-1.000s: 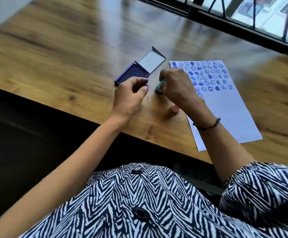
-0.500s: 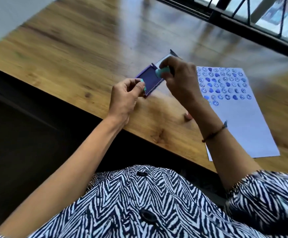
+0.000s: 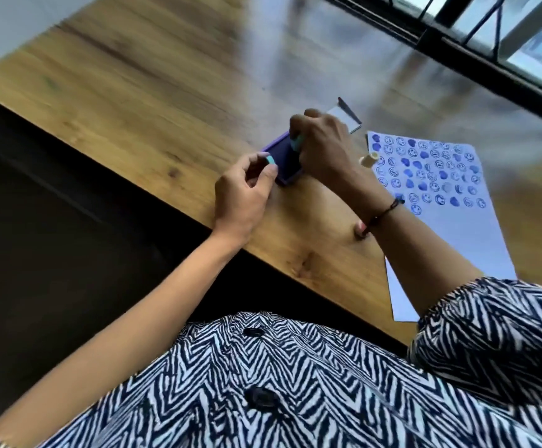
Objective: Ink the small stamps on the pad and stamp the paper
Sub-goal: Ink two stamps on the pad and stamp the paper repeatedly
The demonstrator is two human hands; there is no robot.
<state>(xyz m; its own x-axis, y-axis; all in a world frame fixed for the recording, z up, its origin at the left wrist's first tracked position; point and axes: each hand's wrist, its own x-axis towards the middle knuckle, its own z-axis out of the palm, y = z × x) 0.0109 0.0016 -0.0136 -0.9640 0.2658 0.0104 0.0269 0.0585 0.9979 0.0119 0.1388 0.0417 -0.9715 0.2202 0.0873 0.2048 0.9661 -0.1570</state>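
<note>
The open purple ink pad (image 3: 285, 163) lies on the wooden table (image 3: 166, 101), its lid (image 3: 347, 116) tipped back behind my right hand. My right hand (image 3: 323, 147) grips a small teal stamp (image 3: 296, 142) and holds it down on the dark pad. My left hand (image 3: 247, 189) pinches a small teal piece (image 3: 270, 161) at the pad's near left corner. The white paper (image 3: 450, 240) lies to the right, its upper part covered with rows of blue smiley and heart prints. A cream stamp (image 3: 368, 160) lies at the paper's left edge. A pink stamp (image 3: 360, 228) shows under my right wrist.
The table's near edge (image 3: 198, 218) runs diagonally, with dark floor beyond it on the left. A black window railing (image 3: 476, 50) borders the far right. My striped shirt (image 3: 295, 383) fills the bottom of the view.
My right hand carried the teal stamp from beside the paper over to the ink pad and lowered it onto the pad. My left hand moved to the pad's corner. The camera swung.
</note>
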